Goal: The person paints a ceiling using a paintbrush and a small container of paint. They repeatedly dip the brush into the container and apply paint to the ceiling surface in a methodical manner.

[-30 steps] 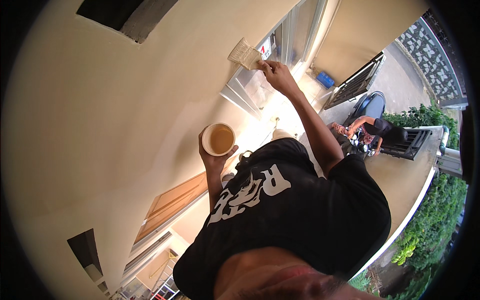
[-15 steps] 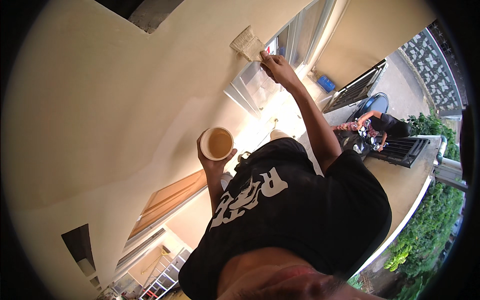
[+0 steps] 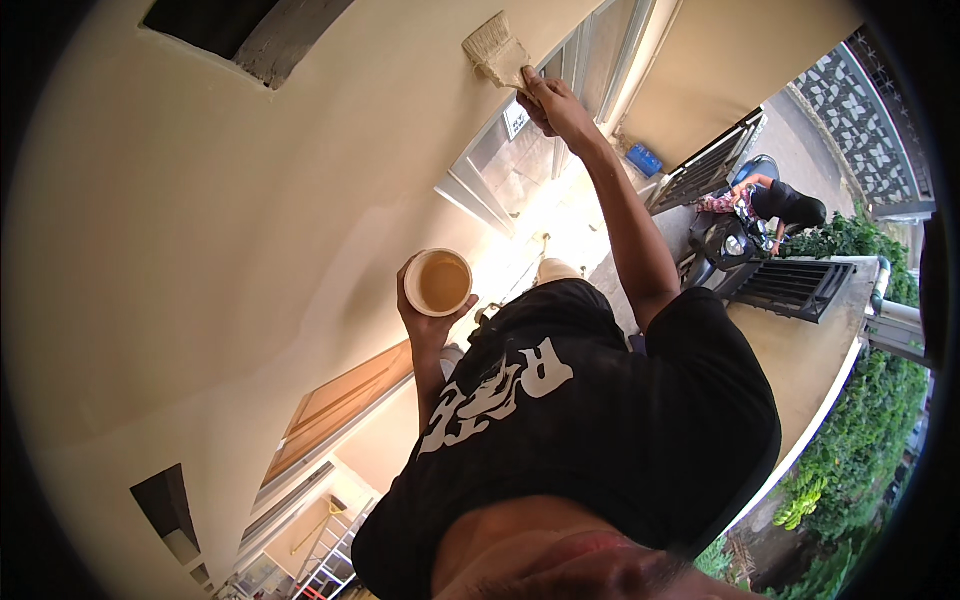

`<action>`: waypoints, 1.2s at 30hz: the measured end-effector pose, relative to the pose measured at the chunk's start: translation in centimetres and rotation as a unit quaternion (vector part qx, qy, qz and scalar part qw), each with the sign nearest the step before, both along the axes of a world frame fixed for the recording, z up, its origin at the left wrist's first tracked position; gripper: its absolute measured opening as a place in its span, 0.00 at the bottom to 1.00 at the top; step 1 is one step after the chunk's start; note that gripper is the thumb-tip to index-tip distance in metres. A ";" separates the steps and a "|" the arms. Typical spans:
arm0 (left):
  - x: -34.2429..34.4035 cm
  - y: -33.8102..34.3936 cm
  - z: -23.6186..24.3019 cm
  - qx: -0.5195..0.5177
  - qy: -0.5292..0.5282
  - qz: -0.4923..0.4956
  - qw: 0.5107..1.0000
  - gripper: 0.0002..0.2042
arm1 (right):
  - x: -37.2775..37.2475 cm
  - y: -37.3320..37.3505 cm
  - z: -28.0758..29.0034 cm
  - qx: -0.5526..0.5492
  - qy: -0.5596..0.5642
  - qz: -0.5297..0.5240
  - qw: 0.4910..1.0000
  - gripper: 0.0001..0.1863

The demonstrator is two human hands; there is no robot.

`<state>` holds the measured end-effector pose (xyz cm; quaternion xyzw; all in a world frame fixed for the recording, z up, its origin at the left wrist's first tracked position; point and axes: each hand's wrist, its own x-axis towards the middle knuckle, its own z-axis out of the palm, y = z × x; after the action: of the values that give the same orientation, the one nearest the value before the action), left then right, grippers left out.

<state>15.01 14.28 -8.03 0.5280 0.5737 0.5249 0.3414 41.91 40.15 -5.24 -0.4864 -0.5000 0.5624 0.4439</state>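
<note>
My right hand [image 3: 556, 108] is raised and closed on the handle of a wide paintbrush [image 3: 497, 52]. Its pale, paint-caked bristles point up and left, against or very close to the cream ceiling surface [image 3: 250, 200]; I cannot tell if they touch it. Lower down, my left hand [image 3: 425, 318] grips a round tub of paint [image 3: 440, 284] from beneath and around its side. Beige-tan liquid shows inside the tub. A slightly different-toned patch runs across the surface beside the tub.
Glass window panels [image 3: 510, 170] stand beside my right hand. A person [image 3: 785, 205] is on a motorcycle [image 3: 728, 243] by a dark metal gate [image 3: 790, 288]. A blue container [image 3: 644, 160] lies near the wall. A ladder [image 3: 330, 560] stands at lower left, and dark openings [image 3: 215, 30] break the surface.
My right hand and the paintbrush have moved up in the picture. The tub has shifted only slightly. The person on the motorcycle has come further along by the gate.
</note>
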 end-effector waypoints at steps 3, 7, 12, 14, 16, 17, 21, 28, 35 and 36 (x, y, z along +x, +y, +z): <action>0.2 0.5 -0.2 -0.002 -0.018 -0.008 1.000 0.45 | 1.6 -0.8 -4.8 -0.067 -0.061 0.029 0.995 0.35; 0.5 0.7 -0.2 -0.006 -0.016 -0.009 1.000 0.45 | 4.2 -3.3 -6.2 -0.133 -0.242 0.006 0.961 0.36; -0.9 1.0 -0.9 0.002 0.013 -0.025 1.000 0.46 | 4.1 -3.6 -1.9 -0.132 -0.272 0.042 0.952 0.30; -1.0 1.3 -1.1 0.006 0.018 -0.023 1.000 0.46 | 3.3 -3.5 2.4 -0.105 -0.277 0.088 0.951 0.25; -0.7 1.3 -0.9 0.008 0.020 -0.015 1.000 0.45 | 3.1 -3.3 5.7 -0.062 -0.262 0.087 0.959 0.25; -0.5 1.3 -1.0 0.005 0.015 -0.013 1.000 0.46 | 3.3 -3.1 7.0 -0.041 -0.256 0.086 0.962 0.25; -0.5 1.3 -1.0 0.002 0.016 -0.005 1.000 0.47 | 4.8 -2.9 11.2 -0.034 -0.249 0.076 0.965 0.27; -0.4 0.7 -0.7 -0.009 0.015 0.007 1.000 0.46 | 4.6 -1.5 9.3 0.035 -0.052 0.013 0.998 0.30; -0.6 1.3 -1.0 -0.007 0.015 0.010 1.000 0.45 | 4.4 -0.6 -7.4 -0.125 -0.091 0.073 0.985 0.30; -0.2 1.5 -0.6 -0.011 0.003 0.005 1.000 0.45 | 4.9 -1.2 -8.3 -0.140 -0.145 0.065 0.977 0.29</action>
<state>14.82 15.75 -8.68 0.5229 0.5830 0.5186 0.3431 46.80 38.91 -13.59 -0.5866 -0.5058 0.5781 0.2567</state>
